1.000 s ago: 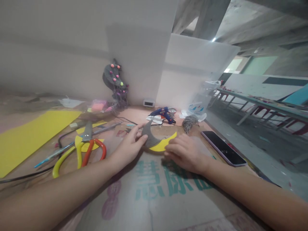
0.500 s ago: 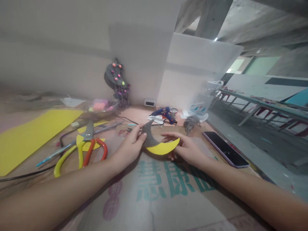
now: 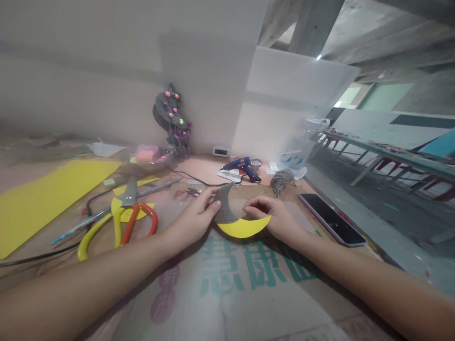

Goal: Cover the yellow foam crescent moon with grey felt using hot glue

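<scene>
A crescent moon cutout (image 3: 244,228) stands tilted above the cardboard. Its upper left part is wrapped in grey yarn (image 3: 224,208), while the lower right part shows bare yellow. My left hand (image 3: 199,210) is closed on the grey-wrapped end, thumb in front and fingers behind. My right hand (image 3: 272,213) is beside the yellow tip with its fingers curled together; the tip overlaps the hand. Whatever thin thing those fingers pinch is too small to make out. A ball of grey yarn (image 3: 282,182) lies beyond my right hand.
Scissors (image 3: 133,208) with red and yellow handles lie left, near a yellow sheet (image 3: 50,199). A blue glue gun (image 3: 241,168) and small clock (image 3: 221,150) are behind. A phone (image 3: 332,219) lies right. A decorated grey moon (image 3: 167,111) leans on the wall. Printed cardboard (image 3: 227,303) covers the front.
The crescent has shifted slightly right and down, with my left hand following. My right hand's fingers have curled from behind the yellow part to above its tip.
</scene>
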### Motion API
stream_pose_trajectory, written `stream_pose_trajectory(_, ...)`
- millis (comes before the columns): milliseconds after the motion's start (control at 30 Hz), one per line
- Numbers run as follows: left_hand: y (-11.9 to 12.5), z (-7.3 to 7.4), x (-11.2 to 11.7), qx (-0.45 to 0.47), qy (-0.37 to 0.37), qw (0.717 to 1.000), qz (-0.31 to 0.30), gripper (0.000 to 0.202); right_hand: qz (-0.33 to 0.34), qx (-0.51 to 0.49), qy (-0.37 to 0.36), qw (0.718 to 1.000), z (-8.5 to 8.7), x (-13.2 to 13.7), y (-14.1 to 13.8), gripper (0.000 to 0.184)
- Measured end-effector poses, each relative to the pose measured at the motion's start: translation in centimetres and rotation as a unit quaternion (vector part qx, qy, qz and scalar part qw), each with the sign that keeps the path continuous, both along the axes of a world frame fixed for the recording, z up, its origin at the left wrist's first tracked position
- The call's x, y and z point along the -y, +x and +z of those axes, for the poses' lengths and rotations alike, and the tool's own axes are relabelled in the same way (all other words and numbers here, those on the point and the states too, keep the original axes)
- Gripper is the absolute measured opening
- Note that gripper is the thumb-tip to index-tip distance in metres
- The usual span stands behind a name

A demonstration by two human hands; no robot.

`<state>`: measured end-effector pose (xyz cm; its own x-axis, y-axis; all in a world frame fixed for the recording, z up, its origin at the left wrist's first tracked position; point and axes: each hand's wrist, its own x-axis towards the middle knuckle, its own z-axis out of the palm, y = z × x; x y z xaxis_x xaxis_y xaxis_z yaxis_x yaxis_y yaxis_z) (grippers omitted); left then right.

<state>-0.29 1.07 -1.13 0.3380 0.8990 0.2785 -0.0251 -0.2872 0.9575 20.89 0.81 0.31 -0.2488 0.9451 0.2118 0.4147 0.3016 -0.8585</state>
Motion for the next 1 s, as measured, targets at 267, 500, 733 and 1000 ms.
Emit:
stream_pose_trajectory(267,-0.6,0.1,-0.8,0.026,0.019,0.994,0.101,0.016,0.023,-0.091,0.092,0.991,0.4,-0.2,1.0,0.037)
stream_pose_trajectory(500,-0.6,0.5,-0.2,-0.033,0.063,0.991,0.112,0.019,0.063,0.140,0.297,0.942,-0.4,1.0,0.7,0.008)
stream_pose_trajectory(733,-0.4,0.8,0.0,-0.125,-0.001,0.987,0.101,0.031,0.169,0.320,0.497,0.789,0.1,1.5,0.8,0.017)
stream_pose_trajectory(1000,-0.8,0.9,-0.2,-0.109,0.003,0.983,0.149,0.029,0.212,0.322,0.458,0.801,0.3,2.1,0.1,0.013)
